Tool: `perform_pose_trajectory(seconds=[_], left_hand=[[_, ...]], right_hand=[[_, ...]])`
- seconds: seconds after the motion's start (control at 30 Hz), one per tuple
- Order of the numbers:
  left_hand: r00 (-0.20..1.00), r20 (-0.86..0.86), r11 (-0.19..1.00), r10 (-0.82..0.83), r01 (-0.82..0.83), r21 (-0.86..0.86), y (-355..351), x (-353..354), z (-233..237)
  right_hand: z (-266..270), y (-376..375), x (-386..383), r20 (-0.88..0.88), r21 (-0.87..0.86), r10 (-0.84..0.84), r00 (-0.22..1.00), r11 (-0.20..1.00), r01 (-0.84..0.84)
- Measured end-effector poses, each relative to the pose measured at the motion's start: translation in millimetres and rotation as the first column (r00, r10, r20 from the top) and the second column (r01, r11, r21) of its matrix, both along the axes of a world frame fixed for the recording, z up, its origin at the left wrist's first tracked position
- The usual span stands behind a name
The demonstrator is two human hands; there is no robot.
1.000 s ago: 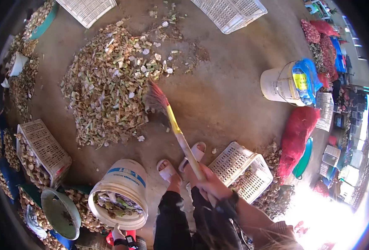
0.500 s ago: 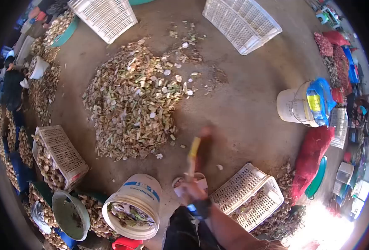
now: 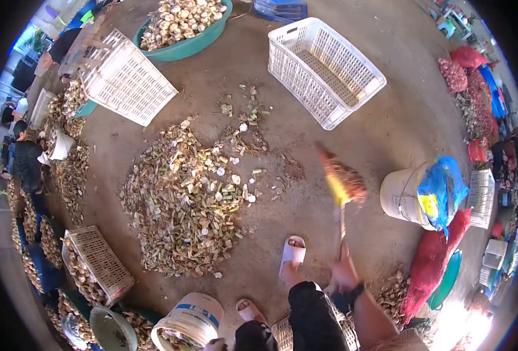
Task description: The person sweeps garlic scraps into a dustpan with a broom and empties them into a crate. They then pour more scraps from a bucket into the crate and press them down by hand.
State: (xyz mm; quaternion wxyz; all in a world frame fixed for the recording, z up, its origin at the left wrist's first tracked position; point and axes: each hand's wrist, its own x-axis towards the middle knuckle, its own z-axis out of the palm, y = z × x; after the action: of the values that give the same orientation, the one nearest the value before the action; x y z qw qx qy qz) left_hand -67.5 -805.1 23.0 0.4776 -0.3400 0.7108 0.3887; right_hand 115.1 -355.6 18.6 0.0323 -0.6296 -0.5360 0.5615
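Observation:
My right hand [image 3: 344, 276] is wrapped round the handle of a short broom [image 3: 342, 181]. The broom has a yellow collar and reddish-brown bristles, which are raised toward the right of the floor. A dark band circles my right wrist. At the bottom edge, what shows of my left hand [image 3: 216, 344] is beside the rim of a white bucket [image 3: 197, 310] with scraps inside; its fingers are mostly cut off by the frame. In front of me lies a large heap of dry stalk and peel trimmings [image 3: 183, 210], with loose bits scattered beyond it.
White crates stand ahead [image 3: 323, 76] and at upper left [image 3: 131, 82]. A green tub [image 3: 183, 51] holds garlic-like bulbs. To my right are a lidless-looking pail [image 3: 399, 193] with blue plastic and a red mesh sack [image 3: 434, 263]. People sit at far left.
The broom has swung forward and to the right, away from my feet. My view has tilted up and shifted, and my feet are now apart in a stride.

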Motion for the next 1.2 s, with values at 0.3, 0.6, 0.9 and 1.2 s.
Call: perform_pose_trajectory(seconds=[0.3,0.6,0.9,1.2], left_hand=[[0.994,0.082,0.992,-0.073,0.08,-0.095,61,3,62],[0.999,0.047,0.998,0.001,0.002,-0.063,124,-29,67],[0.995,0.037,0.996,0.093,-0.093,-0.011,158,-112,12],[0.973,0.009,0.974,0.229,-0.228,-0.009,157,-134,26]], right_hand=[[-251,-147,-125,0.258,0.023,0.965,0.049,0.045,-0.999],[79,13,-189,-0.465,-0.586,0.243,0.851,0.636,-0.502],[7,196,-280,0.119,-0.169,0.282,0.952,0.951,-0.26],[-121,12,-344,-0.119,-0.587,0.583,0.803,0.611,-0.531]])
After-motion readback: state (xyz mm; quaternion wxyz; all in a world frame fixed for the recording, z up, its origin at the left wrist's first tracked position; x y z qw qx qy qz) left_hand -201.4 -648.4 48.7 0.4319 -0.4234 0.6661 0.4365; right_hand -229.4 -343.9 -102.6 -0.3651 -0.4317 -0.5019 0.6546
